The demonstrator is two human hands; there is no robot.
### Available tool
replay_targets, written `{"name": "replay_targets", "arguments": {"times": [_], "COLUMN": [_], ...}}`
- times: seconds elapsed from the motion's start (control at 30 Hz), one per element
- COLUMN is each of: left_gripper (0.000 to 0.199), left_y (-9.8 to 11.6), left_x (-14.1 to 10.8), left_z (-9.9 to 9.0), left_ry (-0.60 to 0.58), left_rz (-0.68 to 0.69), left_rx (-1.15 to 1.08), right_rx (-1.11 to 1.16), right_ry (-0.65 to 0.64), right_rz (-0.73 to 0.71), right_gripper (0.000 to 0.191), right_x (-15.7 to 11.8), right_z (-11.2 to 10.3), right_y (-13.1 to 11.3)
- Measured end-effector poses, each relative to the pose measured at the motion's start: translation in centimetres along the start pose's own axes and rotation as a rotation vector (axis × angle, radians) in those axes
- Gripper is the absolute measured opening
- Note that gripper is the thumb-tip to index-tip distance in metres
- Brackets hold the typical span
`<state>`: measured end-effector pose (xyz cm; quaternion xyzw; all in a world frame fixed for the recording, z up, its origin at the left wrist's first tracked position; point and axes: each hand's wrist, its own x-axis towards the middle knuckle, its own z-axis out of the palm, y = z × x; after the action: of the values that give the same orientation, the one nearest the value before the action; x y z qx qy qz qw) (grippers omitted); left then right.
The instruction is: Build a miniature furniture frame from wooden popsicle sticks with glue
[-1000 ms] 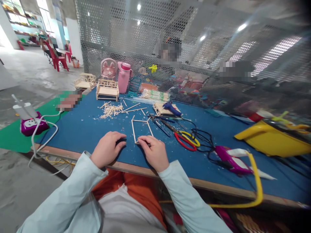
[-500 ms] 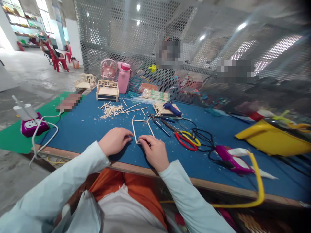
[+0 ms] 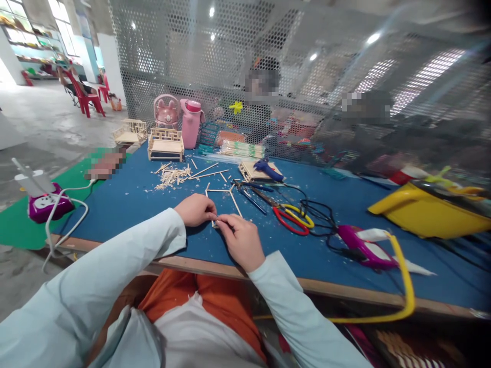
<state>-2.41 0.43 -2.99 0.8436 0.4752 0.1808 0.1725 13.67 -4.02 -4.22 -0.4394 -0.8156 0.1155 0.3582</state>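
A thin wooden stick frame (image 3: 220,191) lies on the blue table top (image 3: 126,204), its far bar and right side showing. At its near left corner, my left hand (image 3: 196,210) is closed, fingertips pinched against the frame's left stick. My right hand (image 3: 242,240) is closed too, thumb and forefinger pinching at the same corner; what they hold is too small to name. The two hands nearly touch. Behind the frame lies a pile of short stick pieces (image 3: 175,177).
Pliers (image 3: 253,198), scissors with red and yellow handles (image 3: 293,220) and a blue glue gun (image 3: 268,169) on a small wooden piece lie to the right. Further right are a purple power strip (image 3: 366,248) and a yellow container (image 3: 425,209). Small wooden benches (image 3: 166,144) and a pink bottle (image 3: 191,124) stand behind.
My left hand has moved right, onto the near left corner beside my right hand, and its fingers have closed. The view has shifted slightly.
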Motion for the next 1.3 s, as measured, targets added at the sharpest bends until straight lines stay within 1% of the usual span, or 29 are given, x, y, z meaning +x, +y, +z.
{"name": "replay_targets", "arguments": {"times": [0.33,0.47,0.5,0.57,0.63,0.7,0.73,0.77,0.8,0.83,0.9,0.93,0.97,1.0,1.07,1.13,1.17,1.23,1.3], "left_gripper": [0.016,0.017,0.019,0.021,0.022,0.022,0.022,0.022,0.021,0.021,0.019,0.019,0.019,0.020,0.020,0.019,0.019,0.021,0.024], "left_y": [0.0,0.0,-0.1,-0.2,-0.2,0.1,0.3,0.6,1.0,1.3,1.9,2.1,2.2,2.2,2.2,2.2,2.3,2.5,3.0], "left_x": [0.0,0.1,0.2,0.1,-0.5,-1.8,-2.8,-3.9,-5.0,-6.1,-8.1,-8.9,-9.4,-9.8,-10.0,-9.9,-9.8,-9.5,-9.2], "left_z": [0.0,0.2,0.1,-0.2,-0.7,-1.2,-1.3,-1.3,-1.2,-0.9,0.1,0.7,1.3,1.7,2.2,2.2,2.1,2.0,2.1], "left_ry": [0.004,0.005,0.009,0.026,0.072,0.161,0.231,0.280,0.321,0.341,0.348,0.365,0.392,0.419,0.447,0.454,0.459,0.483,0.513], "left_rz": [-0.006,0.007,0.012,0.006,-0.034,-0.096,-0.115,-0.140,-0.157,-0.170,-0.194,-0.200,-0.210,-0.220,-0.240,-0.259,-0.269,-0.283,-0.282], "left_rx": [-0.014,-0.020,-0.031,-0.073,-0.115,-0.120,-0.115,-0.115,-0.108,-0.100,-0.088,-0.076,-0.054,-0.033,-0.020,-0.030,-0.041,-0.066,-0.077], "right_rx": [-0.013,0.010,0.023,0.049,0.055,0.026,0.006,-0.010,-0.021,-0.031,-0.028,-0.017,0.000,0.025,0.083,0.139,0.164,0.200,0.221], "right_ry": [-0.019,0.004,0.025,0.109,0.248,0.384,0.414,0.396,0.316,0.180,-0.192,-0.348,-0.453,-0.530,-0.662,-0.789,-0.826,-0.835,-0.791], "right_rz": [0.005,0.001,0.010,0.037,0.054,0.060,0.072,0.087,0.101,0.108,0.096,0.085,0.074,0.066,0.051,0.040,0.035,0.029,0.019], "right_gripper": [0.019,0.017,0.017,0.025,0.031,0.026,0.023,0.020,0.017,0.016,0.020,0.024,0.026,0.028,0.032,0.036,0.038,0.041,0.043], "right_x": [0.2,0.1,-0.1,-0.7,-1.4,-1.9,-2.0,-2.0,-1.8,-1.4,-0.3,0.5,1.3,2.2,3.8,4.9,5.2,5.3,4.9], "right_z": [0.1,0.0,-0.1,-0.8,-1.9,-3.5,-4.3,-5.2,-5.9,-6.6,-7.6,-7.9,-8.0,-8.0,-7.7,-7.3,-7.1,-6.9,-6.9], "right_y": [0.0,-0.3,-0.4,-0.6,-0.4,0.4,1.0,1.8,2.6,3.4,4.7,5.2,5.6,6.0,6.4,6.8,7.0,7.4,7.6]}}
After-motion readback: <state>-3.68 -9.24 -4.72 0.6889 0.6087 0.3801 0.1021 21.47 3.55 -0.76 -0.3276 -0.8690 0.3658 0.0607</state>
